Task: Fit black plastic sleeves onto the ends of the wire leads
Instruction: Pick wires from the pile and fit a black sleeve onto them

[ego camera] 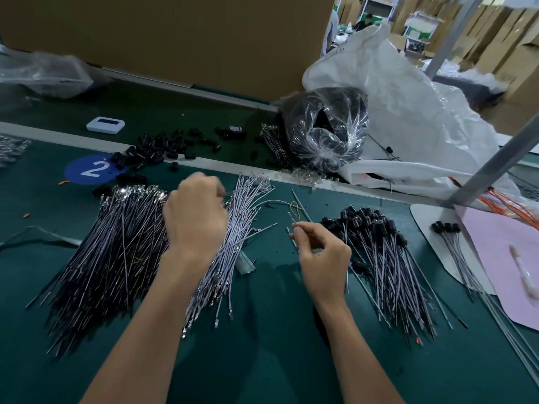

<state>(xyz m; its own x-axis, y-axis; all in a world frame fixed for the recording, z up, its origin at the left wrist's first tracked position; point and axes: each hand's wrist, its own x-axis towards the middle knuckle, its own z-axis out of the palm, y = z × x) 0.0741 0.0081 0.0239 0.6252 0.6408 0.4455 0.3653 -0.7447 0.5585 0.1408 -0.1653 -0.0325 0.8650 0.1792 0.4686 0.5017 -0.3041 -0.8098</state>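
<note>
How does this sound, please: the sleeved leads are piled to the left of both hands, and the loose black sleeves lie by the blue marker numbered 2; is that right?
Not quite. The head view shows the sleeved leads piled to the right of the right hand, which pinches a wire lead. The loose black sleeves do lie by the blue marker.

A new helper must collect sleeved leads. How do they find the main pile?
On the green table, look right of the right hand. The main pile lies there: pale leads with black sleeves bunched at their far ends. The bundles by the left hand have bare metal ends; the sleeved bunch on the white sheet is far smaller.
</note>
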